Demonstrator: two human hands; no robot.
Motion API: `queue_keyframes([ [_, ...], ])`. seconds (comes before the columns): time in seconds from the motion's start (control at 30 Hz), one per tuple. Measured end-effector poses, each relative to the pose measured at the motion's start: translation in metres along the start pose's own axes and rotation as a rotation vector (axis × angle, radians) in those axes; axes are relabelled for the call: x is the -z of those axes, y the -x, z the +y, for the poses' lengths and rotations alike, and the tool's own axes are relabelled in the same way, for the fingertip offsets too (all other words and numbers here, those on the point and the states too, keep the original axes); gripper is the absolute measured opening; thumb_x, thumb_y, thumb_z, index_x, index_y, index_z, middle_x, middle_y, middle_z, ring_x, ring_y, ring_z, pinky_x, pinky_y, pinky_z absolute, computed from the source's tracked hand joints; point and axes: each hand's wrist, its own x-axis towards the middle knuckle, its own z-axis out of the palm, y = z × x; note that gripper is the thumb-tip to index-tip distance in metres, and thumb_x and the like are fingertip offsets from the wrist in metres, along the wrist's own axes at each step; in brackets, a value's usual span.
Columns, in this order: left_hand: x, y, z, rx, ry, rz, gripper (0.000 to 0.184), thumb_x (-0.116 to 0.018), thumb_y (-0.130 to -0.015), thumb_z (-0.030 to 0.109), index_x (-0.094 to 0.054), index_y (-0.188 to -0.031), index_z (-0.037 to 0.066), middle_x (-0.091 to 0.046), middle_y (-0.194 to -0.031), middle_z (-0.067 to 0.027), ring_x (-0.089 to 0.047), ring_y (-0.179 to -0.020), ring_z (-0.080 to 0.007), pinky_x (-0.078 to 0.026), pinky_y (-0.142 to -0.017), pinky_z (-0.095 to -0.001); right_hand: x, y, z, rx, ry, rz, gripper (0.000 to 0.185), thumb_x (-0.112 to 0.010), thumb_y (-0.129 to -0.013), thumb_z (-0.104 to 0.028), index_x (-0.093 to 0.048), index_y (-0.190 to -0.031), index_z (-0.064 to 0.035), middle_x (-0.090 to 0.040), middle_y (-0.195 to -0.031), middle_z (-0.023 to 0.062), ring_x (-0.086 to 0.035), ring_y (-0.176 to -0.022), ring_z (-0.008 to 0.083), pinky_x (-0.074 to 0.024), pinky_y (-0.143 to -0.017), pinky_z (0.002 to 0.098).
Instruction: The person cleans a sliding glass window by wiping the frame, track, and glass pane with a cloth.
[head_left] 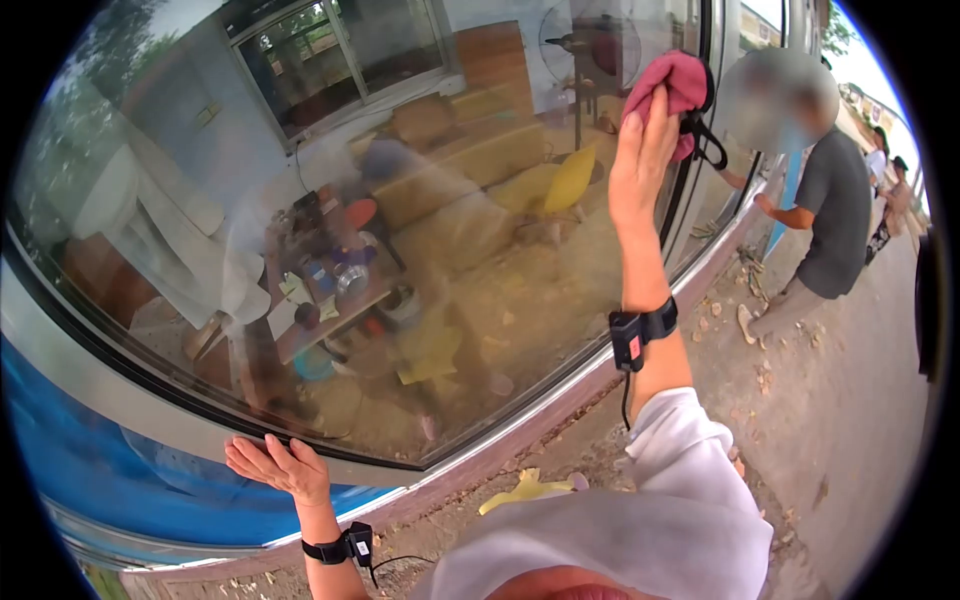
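At the upper right of a large window pane (480,330), the right hand (640,175) reaches up with its fingers straight and slightly parted, laid on a bunched pink cloth (668,82). The cloth lies under and just beyond the fingertips, against the glass beside the dark upright edge (682,200) of the window; a black loop (713,150) hangs from its side. Whether the thumb grips any of it cannot be told.

For steady contact, flat fingers and even, light pressure look best, with the loose folds gathered under the palm, which sits below the cloth. The loop is best held clear of the edge, where it could catch.

Farther out, low at the left and well apart from the cloth, the left hand (275,468) is open, its fingers a little spread, at the silver lower frame (150,400). It seems a useful brace if its push is gentle.

Behind the glass are a yellow chair (570,180) and a cluttered table (335,318). Outside, beyond the cloth, a person in a grey shirt (838,200) stands near the wall.
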Motion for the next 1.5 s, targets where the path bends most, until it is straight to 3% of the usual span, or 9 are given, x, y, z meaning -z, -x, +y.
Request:
queue_keyframes([
  [0.2, 0.001, 0.006, -0.004, 0.008, 0.067, -0.034, 0.045, -0.043, -0.093, 0.022, -0.032, -0.134, 0.009, -0.026, -0.142, -0.0258, -0.024, -0.131, -0.0432, -0.014, -0.105, -0.0566, 0.012, 0.103, -0.168, 0.098, -0.127, -0.284, 0.045, -0.05, -0.089, -0.023, -0.043, -0.129, -0.0041, -0.03, -0.137, 0.0268, -0.033, -0.121, 0.0425, -0.019, -0.101, 0.0509],
  [0.4, 0.014, 0.011, -0.014, 0.025, 0.352, -0.039, 0.055, -0.024, -0.097, 0.045, -0.023, -0.14, 0.011, -0.025, -0.142, -0.0242, -0.025, -0.131, -0.0424, -0.016, -0.106, -0.0548, 0.006, 0.122, -0.279, 0.21, -0.569, -0.565, 0.034, -0.06, -0.07, -0.016, -0.061, -0.104, -0.0169, -0.054, -0.122, 0.009, -0.052, -0.102, 0.0252, -0.0238, -0.1, 0.0477],
  [0.57, 0.034, -0.04, -0.028, -0.036, 0.342, 0.218, 0.058, -0.023, -0.097, 0.046, -0.017, -0.142, 0.011, -0.019, -0.145, -0.0212, -0.027, -0.13, -0.0372, -0.026, -0.105, -0.0496, -0.001, 0.195, -0.28, 0.21, -0.848, -0.246, 0.03, -0.06, -0.063, -0.014, -0.063, -0.092, -0.008, -0.055, -0.12, 0.0141, -0.055, -0.098, 0.0232, -0.0374, -0.094, 0.0437],
  [0.77, 0.026, -0.103, -0.023, -0.181, 0.136, 0.153, 0.053, -0.023, -0.097, 0.046, -0.032, -0.136, 0.012, -0.034, -0.14, -0.0154, -0.034, -0.129, -0.0314, -0.027, -0.105, -0.0472, 0.026, 0.278, -0.201, 0.35, -1.046, -0.581, 0.013, -0.06, -0.076, -0.003, -0.06, -0.089, -0.0029, -0.056, -0.12, 0.0155, -0.06, -0.09, 0.0207, -0.0497, -0.074, 0.0345],
  [0.8, 0.018, -0.106, -0.018, -0.182, 0.147, 0.153, 0.053, -0.023, -0.097, 0.046, -0.032, -0.136, 0.012, -0.034, -0.14, -0.0154, -0.034, -0.129, -0.0314, -0.027, -0.105, -0.0472, 0.038, 0.279, -0.182, 0.307, -1.077, -0.681, 0.022, -0.06, -0.08, -0.003, -0.058, -0.102, -0.0023, -0.057, -0.118, 0.0151, -0.059, -0.095, 0.0211, -0.0493, -0.081, 0.0341],
  [0.83, 0.01, -0.107, -0.017, -0.17, 0.051, 0.115, 0.053, -0.024, -0.096, 0.048, -0.036, -0.134, 0.013, -0.038, -0.139, -0.0129, -0.036, -0.128, -0.0301, -0.027, -0.104, -0.0472, 0.058, 0.281, -0.167, -0.399, -1.409, -1.121, 0.032, -0.06, -0.083, -0.005, -0.054, -0.115, -0.0018, -0.055, -0.121, 0.0137, -0.059, -0.1, 0.0225, -0.0469, -0.087, 0.0324],
  [0.97, -0.001, -0.105, -0.012, -0.157, -0.125, 0.055, 0.055, -0.026, -0.095, 0.051, -0.044, -0.13, 0.013, -0.039, -0.139, -0.0103, -0.037, -0.128, -0.0277, -0.025, -0.104, -0.0478, 0.09, 0.293, -0.057, 0.338, -0.507, -0.797, 0.02, -0.068, -0.071, -0.01, -0.066, -0.091, -0.007, -0.064, -0.104, 0.011, -0.058, -0.089, 0.0221, -0.0459, -0.084, 0.0365],
  [1.13, -0.002, -0.107, -0.01, -0.175, -0.187, 0.064, 0.052, -0.029, -0.095, 0.05, -0.048, -0.128, 0.015, -0.04, -0.139, -0.008, -0.038, -0.128, -0.0246, -0.025, -0.104, -0.0461, 0.077, 0.255, 0.071, 0.238, 0.049, -0.581, 0.049, -0.056, -0.084, -0.037, -0.052, -0.119, -0.0034, -0.055, -0.118, 0.0206, -0.047, -0.113, 0.0393, -0.0293, -0.099, 0.0521],
  [1.5, -0.004, -0.108, -0.01, -0.225, -0.137, 0.09, 0.052, -0.03, -0.095, 0.049, -0.046, -0.129, 0.014, -0.043, -0.135, -0.0114, -0.038, -0.128, -0.0241, -0.021, -0.106, -0.0437, 0.074, 0.248, 0.144, -0.362, 0.197, -0.097, 0.048, -0.04, -0.093, -0.029, -0.039, -0.131, 0.0013, -0.038, -0.135, 0.0229, -0.031, -0.125, 0.0428, -0.0187, -0.105, 0.0474],
])
